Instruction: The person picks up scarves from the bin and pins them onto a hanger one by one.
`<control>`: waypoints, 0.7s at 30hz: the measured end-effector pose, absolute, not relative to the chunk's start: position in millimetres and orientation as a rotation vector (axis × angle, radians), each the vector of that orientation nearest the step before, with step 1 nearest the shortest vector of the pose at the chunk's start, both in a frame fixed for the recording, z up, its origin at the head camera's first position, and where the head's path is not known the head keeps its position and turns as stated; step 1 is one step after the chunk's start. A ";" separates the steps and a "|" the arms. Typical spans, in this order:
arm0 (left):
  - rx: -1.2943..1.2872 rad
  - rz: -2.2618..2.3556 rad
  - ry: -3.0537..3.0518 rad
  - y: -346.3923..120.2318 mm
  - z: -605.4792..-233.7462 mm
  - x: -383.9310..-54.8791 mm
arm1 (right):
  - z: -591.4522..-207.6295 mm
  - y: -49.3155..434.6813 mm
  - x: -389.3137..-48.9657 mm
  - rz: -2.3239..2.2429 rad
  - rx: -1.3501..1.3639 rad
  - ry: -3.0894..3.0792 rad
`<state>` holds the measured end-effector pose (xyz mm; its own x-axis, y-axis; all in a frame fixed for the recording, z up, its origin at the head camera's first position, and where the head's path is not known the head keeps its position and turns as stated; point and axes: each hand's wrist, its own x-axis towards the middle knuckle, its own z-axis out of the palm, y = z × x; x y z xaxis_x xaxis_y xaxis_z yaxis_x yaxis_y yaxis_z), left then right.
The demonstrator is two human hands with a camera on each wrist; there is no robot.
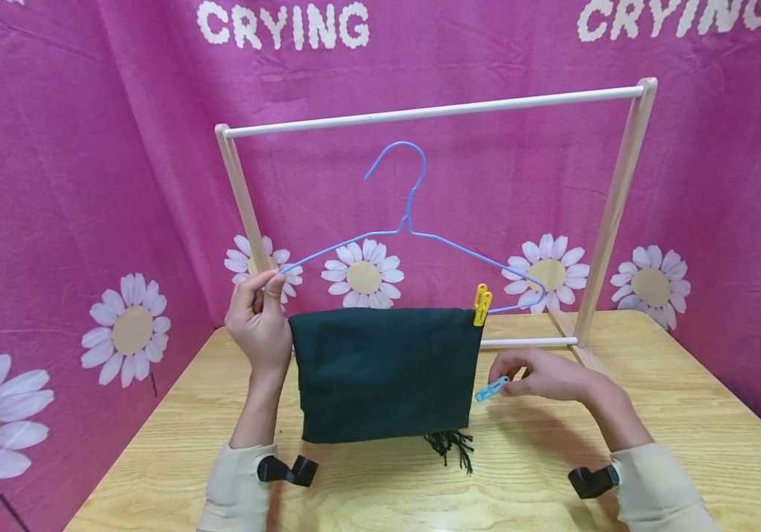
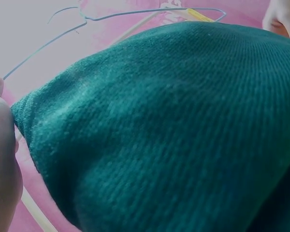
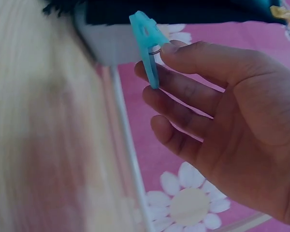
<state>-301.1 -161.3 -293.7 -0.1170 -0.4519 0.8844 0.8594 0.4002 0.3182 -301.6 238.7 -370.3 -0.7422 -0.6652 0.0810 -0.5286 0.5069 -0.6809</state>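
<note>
My left hand (image 1: 259, 321) pinches the left corner of a blue wire hanger (image 1: 450, 242), holding it up above the table. Over the hanger's lower bar hangs a folded dark green scarf (image 1: 387, 377), with black fringe (image 1: 450, 443) dangling below its right part. A yellow clothespin (image 1: 482, 307) clips the scarf's upper right corner to the bar. To the right of the scarf and apart from it, my right hand (image 1: 547, 375) holds a light blue clothespin (image 3: 147, 41) between thumb and fingers. In the left wrist view the scarf (image 2: 159, 130) fills most of the picture.
Behind the hanger stands a wooden rack with a white top rail (image 1: 434, 112), a right post (image 1: 616, 214) and a low white bar (image 1: 533, 343). The wooden table (image 1: 367, 488) lies beneath. Pink cloth (image 1: 487, 170) with daisies forms the back and sides.
</note>
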 end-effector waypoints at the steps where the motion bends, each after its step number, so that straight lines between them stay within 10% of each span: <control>1: -0.429 -1.172 -1.238 -161.2 -293.7 -301.1 | -367.3 238.1 -300.0 -1.044 -1.026 2.567; 21: -0.431 -1.139 -1.225 -156.8 -295.1 -301.5 | -306.7 220.1 -259.2 -1.116 -1.293 2.790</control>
<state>-301.5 -156.8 -295.1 -0.0836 -0.4469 0.8906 0.8560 0.4253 0.2938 -259.2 220.1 -306.7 -0.6803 -0.6273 0.3790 -0.7157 0.4571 -0.5280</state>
